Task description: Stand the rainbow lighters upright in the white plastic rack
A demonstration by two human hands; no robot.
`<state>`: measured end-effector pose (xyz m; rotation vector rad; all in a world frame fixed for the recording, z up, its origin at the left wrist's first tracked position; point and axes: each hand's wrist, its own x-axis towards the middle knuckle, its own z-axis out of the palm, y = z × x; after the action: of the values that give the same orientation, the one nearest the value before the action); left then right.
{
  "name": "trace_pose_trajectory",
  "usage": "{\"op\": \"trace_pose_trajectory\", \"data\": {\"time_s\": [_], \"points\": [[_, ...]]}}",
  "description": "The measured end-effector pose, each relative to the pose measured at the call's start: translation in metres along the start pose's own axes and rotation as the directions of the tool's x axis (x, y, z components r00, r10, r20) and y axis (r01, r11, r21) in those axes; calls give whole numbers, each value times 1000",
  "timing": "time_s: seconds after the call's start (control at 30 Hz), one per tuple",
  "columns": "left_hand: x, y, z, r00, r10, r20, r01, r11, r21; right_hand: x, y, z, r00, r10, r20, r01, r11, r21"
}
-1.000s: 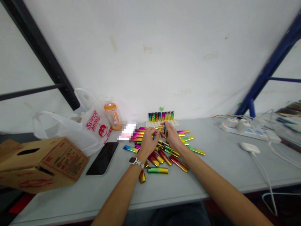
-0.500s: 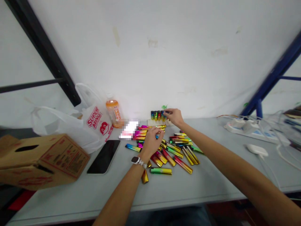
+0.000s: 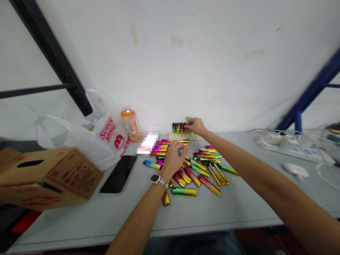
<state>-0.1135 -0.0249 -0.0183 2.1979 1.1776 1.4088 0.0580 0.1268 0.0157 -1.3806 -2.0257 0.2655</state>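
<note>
Above a loose pile of shiny, rainbow-coloured lighters (image 3: 203, 168), my left hand (image 3: 174, 157) hangs with its fingers curved and a gap between thumb and forefinger. A blue lighter end shows just under that gap, apparently lying in the pile. Farther back, my right hand (image 3: 196, 125) pinches an upright lighter (image 3: 185, 125) at the right end of a short row. Its fingers cover most of that lighter. Several upright lighters (image 3: 177, 128) stand beside it on a cream-coloured, patterned base (image 3: 174, 136) near the wall.
Left of the pile are a blurred-out bright phone-like object (image 3: 148, 143), an orange drink bottle (image 3: 130, 124), a black phone (image 3: 119, 175), a white plastic bag (image 3: 91, 150) and a cardboard box (image 3: 66, 177). A power strip (image 3: 294, 150) and white charger (image 3: 296, 170) lie at right.
The view has shifted slightly. My right hand stays at the right end of the upright row, its fingers a little lower around the lighter. My left hand stays over the pile.
</note>
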Motion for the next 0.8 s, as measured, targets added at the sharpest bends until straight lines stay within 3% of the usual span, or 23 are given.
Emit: {"op": "trace_pose_trajectory", "data": {"time_s": [0.17,0.33,0.47,0.57,0.7,0.8], "points": [[0,-1,0,1000,-1,0,1,1000,17,-21,-10,1,987,-118,-110,76,941,-331],[1,0,-2,1000,8,6,-8,999,39,-39,-18,9,990,-112,-82,59,875,-480],[2,-1,-3,1000,-3,-10,4,997,80,-53,-18,11,997,-68,-48,39,892,-451],[3,-3,-3,999,-47,-13,48,988,148,-72,-18,8,994,-107,-5,98,931,-350],[2,-5,-6,991,-122,-55,133,950,282,-96,-26,-2,947,-245,209,289,933,-213],[1,-7,-9,986,-155,-67,168,924,344,-98,-35,-9,904,-283,321,363,905,-222]]}}
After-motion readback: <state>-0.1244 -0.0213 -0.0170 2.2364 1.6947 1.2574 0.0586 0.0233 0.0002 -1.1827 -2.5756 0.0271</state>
